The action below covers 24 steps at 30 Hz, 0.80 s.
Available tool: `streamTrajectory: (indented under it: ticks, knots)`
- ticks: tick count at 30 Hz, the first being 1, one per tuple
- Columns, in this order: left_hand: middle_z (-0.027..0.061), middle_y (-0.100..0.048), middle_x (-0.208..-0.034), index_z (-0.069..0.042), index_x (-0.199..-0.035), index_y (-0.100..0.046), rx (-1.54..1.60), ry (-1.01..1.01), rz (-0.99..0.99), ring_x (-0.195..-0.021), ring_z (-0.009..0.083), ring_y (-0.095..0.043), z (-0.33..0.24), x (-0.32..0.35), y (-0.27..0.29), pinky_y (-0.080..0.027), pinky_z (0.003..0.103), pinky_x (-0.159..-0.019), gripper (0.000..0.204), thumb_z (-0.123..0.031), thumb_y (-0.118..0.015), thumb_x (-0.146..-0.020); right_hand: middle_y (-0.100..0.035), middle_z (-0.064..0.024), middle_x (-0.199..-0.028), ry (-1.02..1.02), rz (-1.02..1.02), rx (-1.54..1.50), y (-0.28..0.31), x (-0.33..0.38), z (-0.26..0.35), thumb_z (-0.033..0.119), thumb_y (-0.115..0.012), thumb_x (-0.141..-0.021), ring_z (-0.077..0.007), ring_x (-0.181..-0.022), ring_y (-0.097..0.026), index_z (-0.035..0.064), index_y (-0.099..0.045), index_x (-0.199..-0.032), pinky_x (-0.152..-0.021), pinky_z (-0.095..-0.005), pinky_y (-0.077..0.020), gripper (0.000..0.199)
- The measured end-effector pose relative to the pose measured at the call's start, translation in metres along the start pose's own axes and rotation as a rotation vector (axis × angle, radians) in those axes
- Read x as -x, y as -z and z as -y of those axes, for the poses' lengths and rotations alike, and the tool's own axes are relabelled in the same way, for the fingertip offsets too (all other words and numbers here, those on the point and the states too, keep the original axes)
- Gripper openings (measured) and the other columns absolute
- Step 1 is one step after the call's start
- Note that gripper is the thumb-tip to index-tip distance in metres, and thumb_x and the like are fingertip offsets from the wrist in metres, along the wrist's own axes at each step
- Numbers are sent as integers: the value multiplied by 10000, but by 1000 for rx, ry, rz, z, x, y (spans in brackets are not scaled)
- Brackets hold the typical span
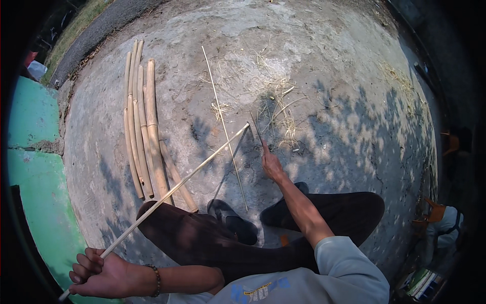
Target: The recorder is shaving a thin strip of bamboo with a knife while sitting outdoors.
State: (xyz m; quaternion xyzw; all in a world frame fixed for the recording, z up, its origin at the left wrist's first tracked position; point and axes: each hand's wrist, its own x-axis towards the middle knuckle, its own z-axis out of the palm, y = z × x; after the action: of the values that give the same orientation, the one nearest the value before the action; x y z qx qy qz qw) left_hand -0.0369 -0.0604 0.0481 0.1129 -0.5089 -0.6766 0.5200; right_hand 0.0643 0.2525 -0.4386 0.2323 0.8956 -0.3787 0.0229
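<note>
Risk: left hand (pixel 101 273) fist-closed on bamboo strip (pixel 172 190) end; right hand (pixel 272 166) closed round thin blade (pixel 256 129) by strip tip, mid concrete floor (pixel 344 66). Strip flexes, blade may slip twd leg.

We find an outdoor work yard used for bamboo craft, not an indoor workshop. The ground (pixel 324 66) is bare, cracked concrete, dappled with tree shade. A bundle of cut bamboo poles (pixel 143 126) lies on it, with a thin split strip (pixel 223 121) and loose shavings (pixel 276 101) scattered nearby. A green painted kerb (pixel 30 152) borders the slab, and a paved lane (pixel 109 20) with a grass verge (pixel 76 30) runs beyond.
</note>
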Motion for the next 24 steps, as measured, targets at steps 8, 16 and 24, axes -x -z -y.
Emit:
streamTrajectory:
  ticks: [8,16,24]
  knots:
    - [-15,-127,-607,-119,-724,-322,-21,-33,-80,-552,123,-146,9,-2,-15,-216,264,-511,457,-452,-407,-1025,-600,-248,-719,105,214,25,23,-23,50,93,-502,-937,-451,-646,-596,247,-169,-1541,-629,-566,-445,707]
    - [-17,-126,-605,-121,-720,-326,-7,3,-46,-552,121,-141,9,-4,-13,-208,265,-506,459,-454,-404,-1026,-640,-261,-793,55,87,202,21,-38,-20,111,-467,-959,-462,-746,-633,231,-150,-1540,-674,-559,-500,673]
    - [-26,-150,-584,-141,-650,-319,-28,-37,-108,-539,122,-155,7,9,-30,-207,275,-508,476,-429,-447,-1006,-610,-243,-726,71,100,178,23,-32,3,140,-465,-969,-458,-692,-613,227,-173,-1532,-641,-561,-464,640]
